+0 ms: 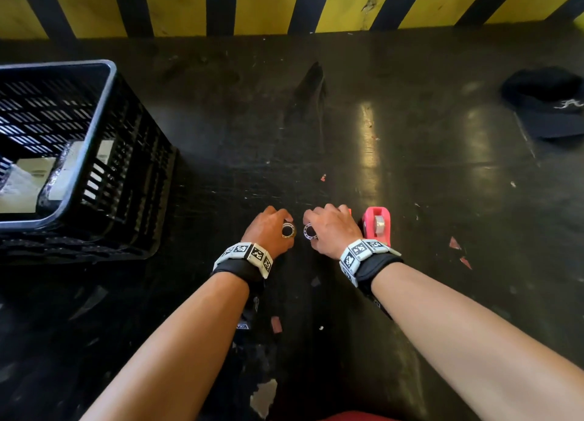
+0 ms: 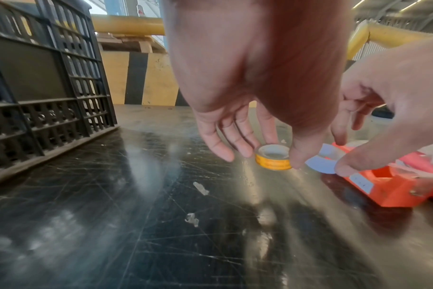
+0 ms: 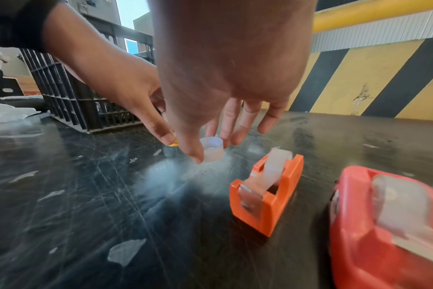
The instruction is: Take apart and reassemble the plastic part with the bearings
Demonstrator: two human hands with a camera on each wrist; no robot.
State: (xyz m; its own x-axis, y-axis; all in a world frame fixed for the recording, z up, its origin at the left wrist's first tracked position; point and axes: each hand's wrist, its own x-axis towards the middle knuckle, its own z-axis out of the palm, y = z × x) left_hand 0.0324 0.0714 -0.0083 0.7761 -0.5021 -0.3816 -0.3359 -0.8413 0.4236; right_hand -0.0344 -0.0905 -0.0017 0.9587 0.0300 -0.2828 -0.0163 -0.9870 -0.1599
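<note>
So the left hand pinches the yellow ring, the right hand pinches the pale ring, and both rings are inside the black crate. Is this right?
Not the last part. The yellow ring and the pale ring are out over the dark table, right of the black crate, as the head view shows. The left hand and right hand pinch them as you say.

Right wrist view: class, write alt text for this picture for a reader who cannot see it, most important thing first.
The right hand pinches a small translucent white ring just above a scratched black table, while the left hand holds a yellow ring beside it. An orange tape dispenser and a larger red tape dispenser stand at the right, a black crate behind.
</note>
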